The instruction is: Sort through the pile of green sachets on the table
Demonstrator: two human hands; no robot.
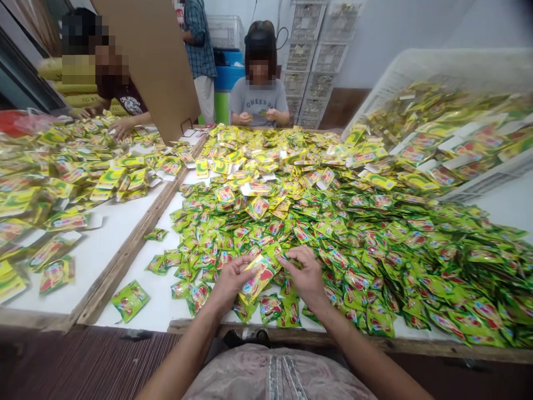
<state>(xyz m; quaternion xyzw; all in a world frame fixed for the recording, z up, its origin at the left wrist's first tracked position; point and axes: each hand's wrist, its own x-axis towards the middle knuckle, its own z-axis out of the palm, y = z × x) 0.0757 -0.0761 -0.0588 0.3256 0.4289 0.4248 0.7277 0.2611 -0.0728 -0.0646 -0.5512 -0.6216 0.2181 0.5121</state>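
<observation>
My left hand [234, 279] grips a small yellow printed carton [257, 279], tilted above the near edge of the table. At the carton's upper right end, my right hand [305, 273] pinches a green sachet [273, 251]. How far the sachet sits inside the carton cannot be made out. A broad heap of green sachets [375, 261] with red printing spreads around and beyond both hands. Behind it lie many yellow cartons [258, 206], some with white flaps standing open.
A wooden strip [137, 236] divides the white table. More cartons [112, 178] cover the left side. A white plastic crate [400, 61] holding cartons leans at right. Across the table sits a person [259, 100]; another reaches in behind a cardboard sheet [150, 66].
</observation>
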